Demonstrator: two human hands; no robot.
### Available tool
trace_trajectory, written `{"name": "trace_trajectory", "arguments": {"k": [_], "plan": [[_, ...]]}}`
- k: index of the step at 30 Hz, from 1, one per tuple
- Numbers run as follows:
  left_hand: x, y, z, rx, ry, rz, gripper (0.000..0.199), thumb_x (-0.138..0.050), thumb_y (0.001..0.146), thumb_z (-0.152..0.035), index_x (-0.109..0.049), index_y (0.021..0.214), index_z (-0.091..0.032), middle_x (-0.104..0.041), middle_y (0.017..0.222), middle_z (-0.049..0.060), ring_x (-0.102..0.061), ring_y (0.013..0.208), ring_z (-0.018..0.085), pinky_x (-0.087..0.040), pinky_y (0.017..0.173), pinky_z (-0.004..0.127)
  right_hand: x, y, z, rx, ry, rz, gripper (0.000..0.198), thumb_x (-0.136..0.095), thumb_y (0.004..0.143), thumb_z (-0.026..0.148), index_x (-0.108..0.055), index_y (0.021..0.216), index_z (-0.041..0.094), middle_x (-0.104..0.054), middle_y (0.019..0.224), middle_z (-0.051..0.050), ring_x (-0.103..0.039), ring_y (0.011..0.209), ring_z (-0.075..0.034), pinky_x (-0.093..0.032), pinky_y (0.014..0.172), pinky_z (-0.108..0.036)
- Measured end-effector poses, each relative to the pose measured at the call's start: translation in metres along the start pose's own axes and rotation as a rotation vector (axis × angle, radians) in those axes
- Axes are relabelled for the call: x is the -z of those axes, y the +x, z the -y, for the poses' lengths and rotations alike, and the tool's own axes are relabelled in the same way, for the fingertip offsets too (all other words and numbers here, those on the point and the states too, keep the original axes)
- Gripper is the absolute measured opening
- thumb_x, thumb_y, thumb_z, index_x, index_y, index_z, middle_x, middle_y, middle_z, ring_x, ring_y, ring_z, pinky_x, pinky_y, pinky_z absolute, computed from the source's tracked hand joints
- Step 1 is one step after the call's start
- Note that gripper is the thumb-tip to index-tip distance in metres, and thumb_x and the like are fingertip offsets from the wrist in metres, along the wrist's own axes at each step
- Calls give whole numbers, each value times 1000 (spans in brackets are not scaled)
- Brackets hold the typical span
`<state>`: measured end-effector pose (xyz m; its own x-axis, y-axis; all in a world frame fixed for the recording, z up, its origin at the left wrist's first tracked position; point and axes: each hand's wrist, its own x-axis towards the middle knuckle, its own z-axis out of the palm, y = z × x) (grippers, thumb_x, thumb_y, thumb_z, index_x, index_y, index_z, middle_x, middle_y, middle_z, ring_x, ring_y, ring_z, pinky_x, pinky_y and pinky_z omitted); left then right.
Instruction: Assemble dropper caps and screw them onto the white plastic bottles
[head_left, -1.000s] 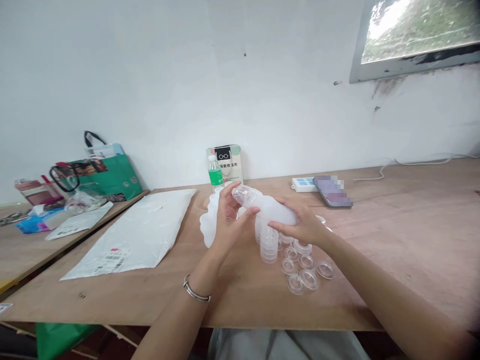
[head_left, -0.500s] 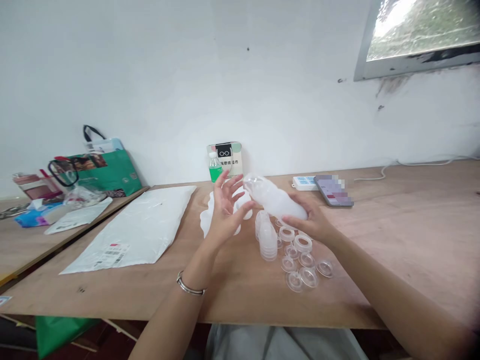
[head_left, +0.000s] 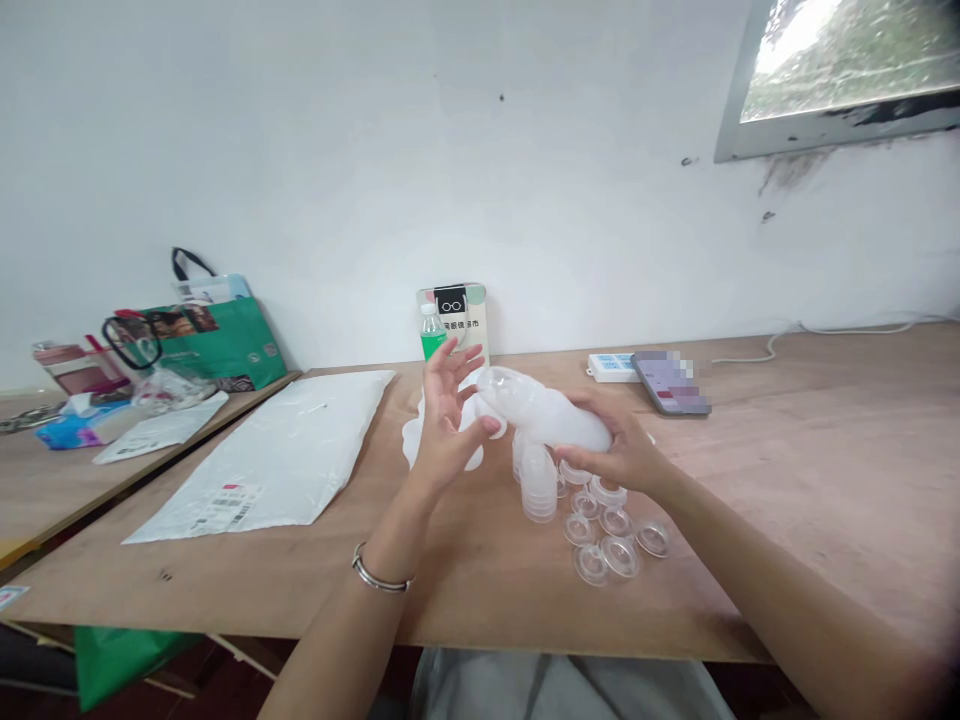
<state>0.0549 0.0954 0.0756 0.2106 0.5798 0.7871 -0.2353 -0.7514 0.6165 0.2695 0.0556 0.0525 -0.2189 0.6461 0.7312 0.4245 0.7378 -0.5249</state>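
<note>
**Gripping a milky container (head_left: 574,424) in the right hand (head_left: 621,447), near the top of a clear stack (head_left: 539,488)**

Holding the container aslant and raised, near the top of the stack, with right thumb and fingers wrapped round the milky end and the clear domed end aimed to the left. Spreading the fingers of the left hand (head_left: 444,425), up and to the left of the stack, close to the domed end; cannot tell whether touching it with the thumb. Wearing a metal bracelet (head_left: 381,582) on the left wrist, left of the stack and nearer the body.

Seeing clear round lids (head_left: 619,556) lying close together on the wooden table (head_left: 810,480), just right of the stack. Seeing white wavy-edged pieces (head_left: 412,440) left of the stack, partly hidden by the left hand.

Farther out, seeing a green-labelled bottle (head_left: 431,343) in front of a paper bag (head_left: 474,305), behind and left of the stack. Seeing a phone (head_left: 667,385) beside a white box (head_left: 609,367), behind and right of the stack. Seeing a flat white mailer (head_left: 285,440) well left of the stack, and a green carrier bag (head_left: 232,345) farther off on that same side.
</note>
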Motion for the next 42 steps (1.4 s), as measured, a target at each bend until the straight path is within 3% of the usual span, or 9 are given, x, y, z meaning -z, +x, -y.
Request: {"name": "trace_trajectory", "arguments": {"k": [6,11,14,17,23,31,36,38,42], "plan": [[5,2,1,46,78,-86,74,-71,70,-53,-35,130,-29,-45,134,11,-47,121,25,-44,92,36,-2,-1,-2,20,-41,-71,46,-70,74,40,-58,117,26,-68,110,-7,-65,97,-26,-53,79,-39],[-4,-4,-13,25,189,3,49,-70,70,-53,-55,106,-23,-58,79,1,-52,63,12,-39,51,22,-7,-3,2,127,-197,-77,54,-72,73,35,-54,124,27,-64,122,-8,-61,109,-29,-49,91,-43],[-11,-8,-26,-2,242,22,27,-69,74,-42,-56,81,-20,-55,69,-2,-46,53,8,-35,46,20,-3,-2,11,1,-26,60,47,-68,74,42,-60,118,27,-68,114,-6,-65,99,-27,-54,82,-39],[-10,-9,-32,-54,193,152,31,-69,73,-45,-58,88,-20,-59,76,1,-49,55,9,-37,46,20,2,-1,19,-155,265,305,45,-57,80,54,-64,112,24,-72,95,-4,-69,76,-21,-55,60,-30],[-4,-7,-27,-22,155,101,42,-69,69,-55,-59,87,-19,-57,70,1,-49,55,10,-38,46,21,-6,-4,26,63,-73,-26,50,-73,70,36,-60,118,26,-66,118,-7,-63,104,-27,-50,91,-40],[-12,-13,-34,-90,126,215,39,-70,69,-54,-61,85,-19,-63,70,3,-53,54,12,-40,48,24,8,1,25,-385,733,649,66,-55,73,67,-62,115,17,-70,73,-6,-66,54,-19,-47,39,-24],[-10,-11,-19,-45,90,34,38,-71,69,-52,-59,86,-20,-60,77,1,-54,64,12,-41,54,23,-2,-2,27,-107,186,134,49,-68,74,46,-61,117,24,-69,107,-8,-67,90,-25,-55,75,-35],[-8,-10,-21,-32,111,27,33,-71,70,-48,-57,79,-18,-57,69,-1,-50,57,10,-39,51,21,-5,-3,28,-21,53,63,50,-73,71,40,-60,117,25,-66,116,-8,-63,103,-27,-50,89,-38],[-10,-11,-32,-92,110,134,36,-72,68,-48,-59,78,-17,-56,63,-2,-46,50,8,-35,44,20,-4,-3,24,-263,532,484,54,-60,78,54,-57,118,17,-69,84,-7,-67,68,-18,-53,58,-28]]}}
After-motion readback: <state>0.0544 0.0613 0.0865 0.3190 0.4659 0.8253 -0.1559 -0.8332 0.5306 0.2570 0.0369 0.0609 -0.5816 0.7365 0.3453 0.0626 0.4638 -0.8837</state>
